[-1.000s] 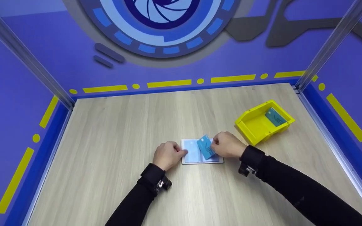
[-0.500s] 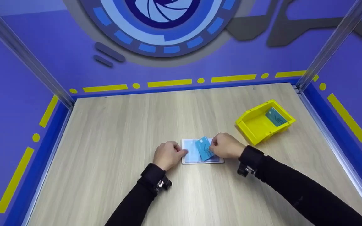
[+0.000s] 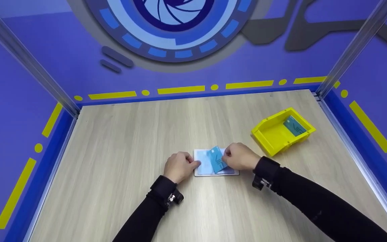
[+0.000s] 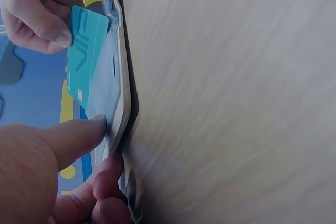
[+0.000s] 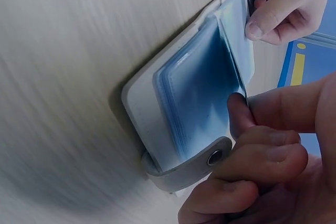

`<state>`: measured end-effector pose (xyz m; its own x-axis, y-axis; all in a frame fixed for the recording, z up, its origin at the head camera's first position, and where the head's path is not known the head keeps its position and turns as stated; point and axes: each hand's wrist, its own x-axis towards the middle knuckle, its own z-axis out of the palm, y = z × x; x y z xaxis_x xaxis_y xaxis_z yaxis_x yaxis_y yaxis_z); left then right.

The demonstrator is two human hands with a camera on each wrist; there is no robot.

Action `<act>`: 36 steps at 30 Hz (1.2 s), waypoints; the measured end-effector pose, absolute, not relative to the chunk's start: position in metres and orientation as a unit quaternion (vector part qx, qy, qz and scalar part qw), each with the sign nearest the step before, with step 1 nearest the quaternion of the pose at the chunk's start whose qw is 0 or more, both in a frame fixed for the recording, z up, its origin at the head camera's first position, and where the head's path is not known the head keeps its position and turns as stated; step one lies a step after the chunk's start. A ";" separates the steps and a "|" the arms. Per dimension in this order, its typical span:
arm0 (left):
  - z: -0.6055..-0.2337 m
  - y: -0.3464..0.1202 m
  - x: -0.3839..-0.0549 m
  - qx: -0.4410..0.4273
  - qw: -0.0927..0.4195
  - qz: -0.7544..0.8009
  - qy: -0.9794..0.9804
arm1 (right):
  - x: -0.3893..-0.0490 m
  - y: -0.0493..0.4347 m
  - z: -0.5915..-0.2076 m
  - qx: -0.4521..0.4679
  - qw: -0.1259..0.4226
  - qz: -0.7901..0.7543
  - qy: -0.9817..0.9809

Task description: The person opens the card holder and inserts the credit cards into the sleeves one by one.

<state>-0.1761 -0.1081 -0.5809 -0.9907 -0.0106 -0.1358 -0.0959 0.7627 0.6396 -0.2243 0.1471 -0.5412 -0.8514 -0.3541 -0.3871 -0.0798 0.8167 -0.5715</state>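
An open white card holder with clear bluish plastic sleeves lies on the wooden table. At its left edge my left hand pinches it, thumb on the sleeve and fingers at the border, as the left wrist view shows. My right hand pinches a teal VIP card between thumb and forefinger. The card stands tilted over the middle of the holder, its lower edge right at the sleeves. In the right wrist view a strap with a metal snap curls up below the right fingers.
A yellow bin sits at the back right of the table, with another teal VIP card leaning inside it. Blue printed walls border the table at the back and both sides.
My right hand has shifted slightly left, carrying the VIP card further toward the left half of the holder. The left hand keeps its place on the edge.
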 end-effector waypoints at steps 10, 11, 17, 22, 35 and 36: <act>-0.582 -0.108 -0.177 -0.031 0.060 0.349 0.935 | -0.224 0.138 -0.543 -0.121 0.229 -0.259 0.930; -0.582 -0.108 -0.177 -0.030 0.059 0.349 0.935 | -0.224 0.138 -0.544 -0.127 0.226 -0.258 0.931; -0.582 -0.109 -0.176 -0.021 0.049 0.352 0.935 | -0.223 0.134 -0.546 -0.166 0.209 -0.255 0.929; -0.582 -0.110 -0.176 -0.021 0.051 0.350 0.935 | -0.223 0.130 -0.548 -0.180 0.203 -0.245 0.931; -0.583 -0.110 -0.177 -0.021 0.052 0.346 0.937 | -0.220 0.120 -0.551 -0.182 0.218 -0.242 0.928; -0.583 -0.110 -0.178 -0.021 0.053 0.347 0.936 | -0.220 0.119 -0.551 -0.182 0.221 -0.242 0.927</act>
